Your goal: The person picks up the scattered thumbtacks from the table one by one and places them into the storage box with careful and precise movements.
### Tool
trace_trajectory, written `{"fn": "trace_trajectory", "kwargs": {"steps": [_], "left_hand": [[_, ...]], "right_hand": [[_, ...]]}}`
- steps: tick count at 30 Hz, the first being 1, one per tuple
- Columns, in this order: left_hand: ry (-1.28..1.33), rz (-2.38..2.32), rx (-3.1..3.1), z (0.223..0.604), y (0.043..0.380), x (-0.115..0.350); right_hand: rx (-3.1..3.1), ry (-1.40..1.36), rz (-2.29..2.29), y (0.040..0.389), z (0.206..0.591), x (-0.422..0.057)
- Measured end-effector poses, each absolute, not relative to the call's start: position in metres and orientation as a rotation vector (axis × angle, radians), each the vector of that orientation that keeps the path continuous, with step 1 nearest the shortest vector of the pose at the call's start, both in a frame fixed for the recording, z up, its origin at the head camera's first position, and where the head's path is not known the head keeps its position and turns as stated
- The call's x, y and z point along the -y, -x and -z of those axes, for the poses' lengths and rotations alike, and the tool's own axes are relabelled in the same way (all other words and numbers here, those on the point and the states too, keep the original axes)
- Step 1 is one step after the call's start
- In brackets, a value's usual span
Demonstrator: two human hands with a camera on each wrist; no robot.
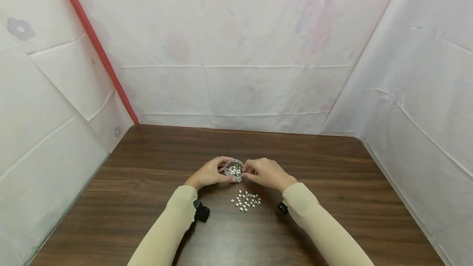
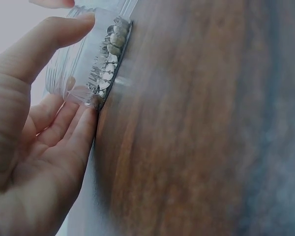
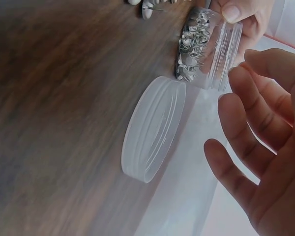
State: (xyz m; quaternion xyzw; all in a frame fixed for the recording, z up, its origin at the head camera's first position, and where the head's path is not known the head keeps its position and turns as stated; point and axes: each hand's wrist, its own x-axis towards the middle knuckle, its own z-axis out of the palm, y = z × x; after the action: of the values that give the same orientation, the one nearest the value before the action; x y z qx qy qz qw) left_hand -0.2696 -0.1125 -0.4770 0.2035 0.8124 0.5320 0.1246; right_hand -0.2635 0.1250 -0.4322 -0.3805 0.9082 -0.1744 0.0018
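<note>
My left hand (image 1: 212,173) grips a clear round jar (image 3: 217,61) that stands on the table, with the thumb on one side and fingers round the other. Silver thumbtacks (image 3: 192,42) fill its lower part, and its mouth is uncovered. At the jar's right rim is my right hand (image 1: 267,173), fingers loosely bent. Its thumb and index fingertips come close together in the right wrist view, with no tack visible between them. A group of loose thumbtacks (image 1: 244,206) lies on the table on the near side of the jar.
A translucent screw lid (image 3: 155,130) rests on the table beside the jar, below my right hand; the hand hides it in the head view. The brown wooden table (image 1: 148,155) meets pale patterned sheeting (image 1: 236,89) at the back and both sides.
</note>
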Motion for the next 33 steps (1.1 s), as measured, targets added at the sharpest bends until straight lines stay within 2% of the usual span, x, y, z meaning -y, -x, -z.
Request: {"fn": "trace_trajectory", "kwargs": {"steps": [6, 33], "left_hand": [[-0.600, -1.550, -2.386, 0.487, 0.275, 0.113], [-0.617, -1.563, -2.390, 0.487, 0.274, 0.112]], "right_hand": [[-2.839, 1.194, 0.549, 0.255, 0.434, -0.134], [-2.664, 1.290, 0.571, 0.238, 0.450, -0.158]]}}
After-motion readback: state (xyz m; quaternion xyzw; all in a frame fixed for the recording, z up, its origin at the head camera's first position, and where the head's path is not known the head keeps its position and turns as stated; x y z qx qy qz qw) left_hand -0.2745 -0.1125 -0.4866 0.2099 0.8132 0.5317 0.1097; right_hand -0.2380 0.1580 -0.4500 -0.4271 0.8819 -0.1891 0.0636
